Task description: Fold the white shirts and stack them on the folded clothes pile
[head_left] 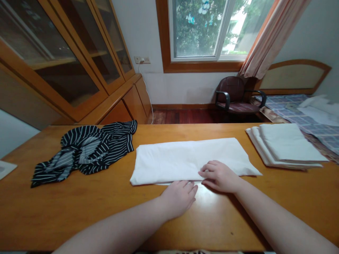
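A white cloth [169, 160] lies on the table, folded into a long flat strip with its near edge toward me. My left hand [180, 197] is open, palm down, its fingertips touching that near edge just left of the middle. Beside it, my right hand [219, 176] rests with slightly bent, parted fingers on top of the cloth, its thumb in front of the edge. Both palms are hidden from view. A thin layer of the cloth peeks out under the near edge by my left fingers.
A crumpled black-and-white striped garment [90, 150] lies on the left of the wooden table [106, 218]. On the right is a stack of folded white cloths [288, 143]. Beyond the table are a glass-door cabinet [103, 81], an armchair [233, 95] and a bed [304, 109].
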`<action>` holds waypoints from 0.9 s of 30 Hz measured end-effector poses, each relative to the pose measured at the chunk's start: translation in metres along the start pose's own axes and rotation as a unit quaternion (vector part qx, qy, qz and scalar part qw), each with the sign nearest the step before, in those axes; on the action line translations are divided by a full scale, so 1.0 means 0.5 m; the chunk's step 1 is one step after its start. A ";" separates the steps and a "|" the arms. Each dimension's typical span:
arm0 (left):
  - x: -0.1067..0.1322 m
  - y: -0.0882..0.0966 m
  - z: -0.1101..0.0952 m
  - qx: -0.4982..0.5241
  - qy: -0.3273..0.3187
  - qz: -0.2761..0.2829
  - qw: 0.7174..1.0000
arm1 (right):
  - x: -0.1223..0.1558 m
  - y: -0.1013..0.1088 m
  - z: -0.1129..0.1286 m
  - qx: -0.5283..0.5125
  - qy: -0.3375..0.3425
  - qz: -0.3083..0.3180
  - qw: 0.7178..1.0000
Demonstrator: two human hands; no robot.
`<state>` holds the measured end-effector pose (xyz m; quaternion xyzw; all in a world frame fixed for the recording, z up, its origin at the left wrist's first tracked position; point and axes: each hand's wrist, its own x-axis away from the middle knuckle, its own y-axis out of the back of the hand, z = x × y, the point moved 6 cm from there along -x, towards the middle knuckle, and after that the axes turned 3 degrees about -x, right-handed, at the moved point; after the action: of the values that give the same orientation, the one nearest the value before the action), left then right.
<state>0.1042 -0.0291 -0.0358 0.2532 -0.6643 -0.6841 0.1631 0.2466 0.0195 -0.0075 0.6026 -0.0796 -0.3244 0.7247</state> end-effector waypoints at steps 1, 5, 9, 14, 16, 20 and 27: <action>0.001 0.006 0.004 -0.001 -0.010 -0.018 1.000 | 0.000 0.000 0.000 -0.006 0.000 0.003 1.000; 0.001 0.027 0.036 -0.025 0.016 -0.060 0.998 | 0.002 -0.005 -0.004 -0.001 -0.001 0.006 1.000; 0.000 0.030 0.062 -0.045 0.058 -0.051 0.996 | 0.011 -0.012 -0.005 0.041 0.018 -0.018 0.999; -0.005 0.019 0.066 -0.040 0.051 0.002 0.998 | 0.014 -0.011 0.012 0.066 0.048 -0.017 0.997; -0.008 0.018 0.068 -0.032 0.057 0.019 0.998 | 0.009 -0.009 0.016 0.034 0.032 0.011 0.999; -0.011 0.025 0.078 -0.003 0.082 0.032 0.996 | 0.005 -0.001 0.011 -0.080 0.001 0.035 0.996; 0.005 0.039 0.139 0.057 0.155 0.009 0.986 | 0.046 -0.002 -0.113 0.026 -0.235 -0.090 0.967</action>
<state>0.0610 0.0256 -0.0175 0.3594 -0.6709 -0.5962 0.2556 0.2927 0.0530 -0.0293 0.5329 -0.2017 -0.5189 0.6372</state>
